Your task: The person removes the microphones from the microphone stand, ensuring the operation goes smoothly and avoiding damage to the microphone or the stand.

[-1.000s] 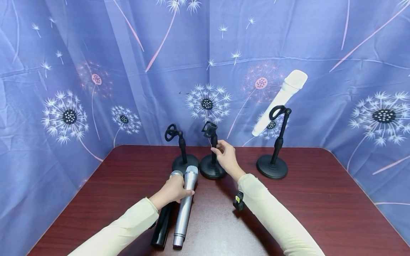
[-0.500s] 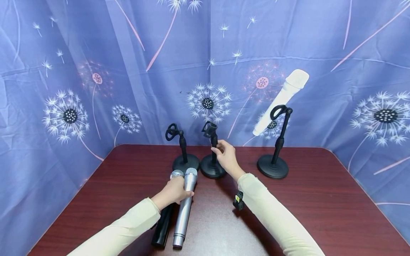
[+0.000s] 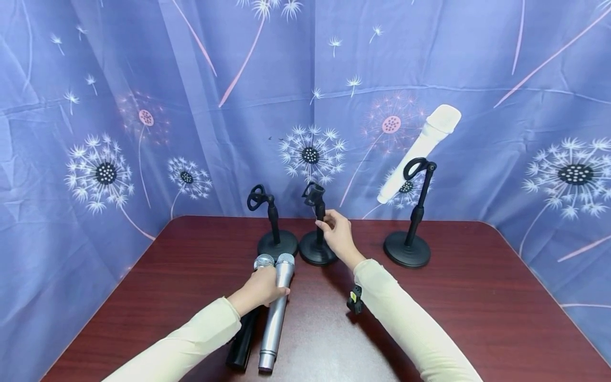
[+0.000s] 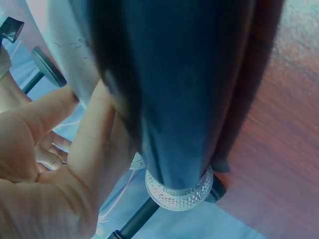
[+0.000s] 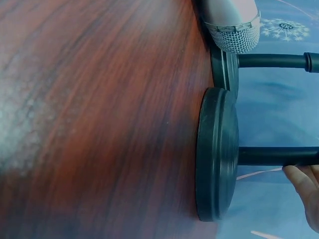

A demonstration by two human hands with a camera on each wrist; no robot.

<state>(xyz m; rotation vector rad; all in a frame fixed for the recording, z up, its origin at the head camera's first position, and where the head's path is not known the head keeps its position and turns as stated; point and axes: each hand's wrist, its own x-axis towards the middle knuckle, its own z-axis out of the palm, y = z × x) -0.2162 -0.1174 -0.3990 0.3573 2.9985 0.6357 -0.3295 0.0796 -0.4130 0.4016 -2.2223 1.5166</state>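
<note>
My left hand (image 3: 260, 291) grips a silver microphone (image 3: 273, 329), its thumb across the right side. A black microphone (image 3: 242, 339) with a silver mesh head lies alongside to the left, partly hidden under that hand. In the left wrist view, the thumb and fingers reach round the silver body (image 4: 75, 50) beside the black microphone (image 4: 174, 89). My right hand (image 3: 339, 236) pinches the pole of the middle black microphone stand (image 3: 317, 257), which stands upright with its clip unfilled. The right wrist view has a fingertip (image 5: 299, 181) against that pole (image 5: 269, 156).
Another black stand (image 3: 277, 245) with a ring clip is just left of the middle one. Farther right, a third stand (image 3: 407, 252) carries a tilted white microphone (image 3: 415, 154). The dark red table (image 3: 458, 318) ends at a blue dandelion-patterned curtain (image 3: 229, 132).
The silver microphone's head has come slightly toward me with my left hand, baring a little more of the black one's mesh. My right hand keeps its place on the pole.
</note>
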